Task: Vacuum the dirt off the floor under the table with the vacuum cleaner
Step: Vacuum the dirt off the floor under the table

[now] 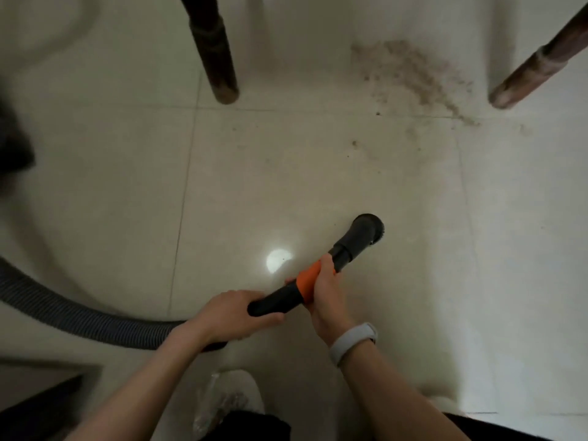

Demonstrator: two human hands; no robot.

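Note:
A black vacuum wand (280,300) with an orange collar (307,278) points up and to the right over pale floor tiles. Its round black brush nozzle (367,229) sits on the floor. My left hand (235,313) grips the wand's rear end where the ribbed grey hose (63,310) joins. My right hand (327,291) grips the orange collar; a pale band is on that wrist. A patch of brown dirt (410,74) lies on the floor well beyond the nozzle, between two table legs, with a few stray specks (354,143) closer.
Two dark wooden table legs stand at the top, one at centre-left (219,65) and one at the right (534,74). The hose curves off to the left edge. A dark blurred object (12,148) sits at the left. A white shoe (235,396) is below my arms.

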